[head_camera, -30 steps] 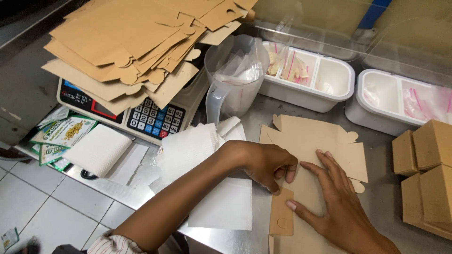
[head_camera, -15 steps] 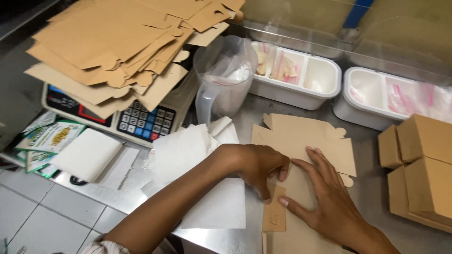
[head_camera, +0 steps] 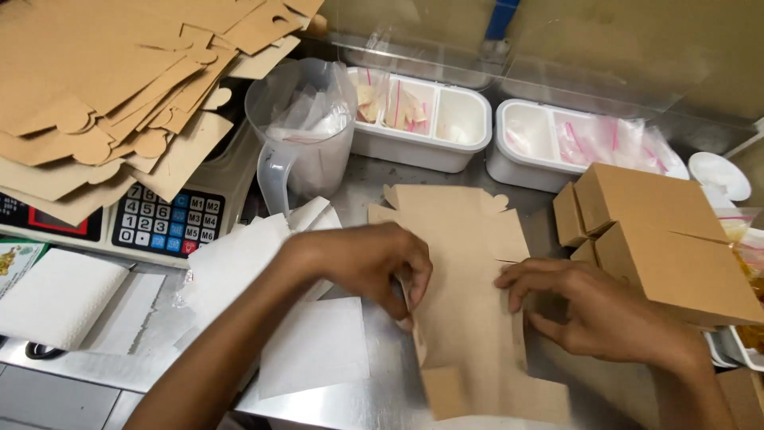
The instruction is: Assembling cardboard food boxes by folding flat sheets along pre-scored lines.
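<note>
Lying flat in the middle of the frame, on the shiny metal desk (head_camera: 374, 398), is a brown cardboard box blank (head_camera: 465, 263). The left hand (head_camera: 370, 263) pinches its left side flap, fingers closed on the edge. The right hand (head_camera: 593, 306) presses on its right edge, fingers curled over the side flap.

The blank looks light and thin, I think. It seems stiff on the flat parts but bends easily along the fold lines. The best places to hold it are the side edges, near the folds. Its small tabs could tear if pulled hard.

Just left of it lie white paper sheets (head_camera: 314, 346). At the right of the frame sit folded brown boxes (head_camera: 668, 239), stacked close together. Above, at the top middle, stand two white tubs (head_camera: 469, 131) with small clear bags that have pink strips. A clear plastic jug (head_camera: 302, 131) with bags inside stands at the upper left of the blank. At the upper left of the frame, a pile of flat brown blanks (head_camera: 103, 87) rests on a scale with a keypad (head_camera: 167, 219) of white, blue and red keys.
</note>
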